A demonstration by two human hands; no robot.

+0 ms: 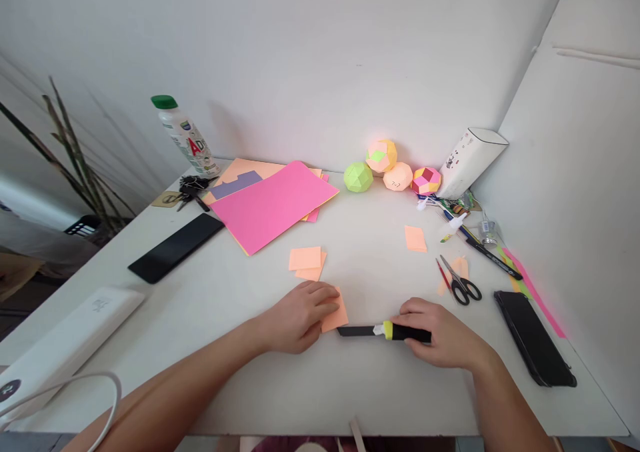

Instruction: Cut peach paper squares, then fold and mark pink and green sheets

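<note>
Cutter (385, 331), black plastic with a yellow collar, lying crosswise at the near side of your white table (200, 345), its tip at the lower edge of a small peach paper square (336, 317).

Your right hand (443, 337) curls closed around its handle; your left hand (300, 315) lies flat, fingers together, pressing the matte square. The long axis runs left to right, blade end just beside the left hand. Farther back: black-handled steel scissors (463, 284), a glossy pink sheet (270, 205), faceted paper balls (383, 155).

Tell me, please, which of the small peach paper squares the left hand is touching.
The peach square nearest the front edge, under the left hand, beside the cutter; the stacked pair and lone square lie untouched farther back.
</note>
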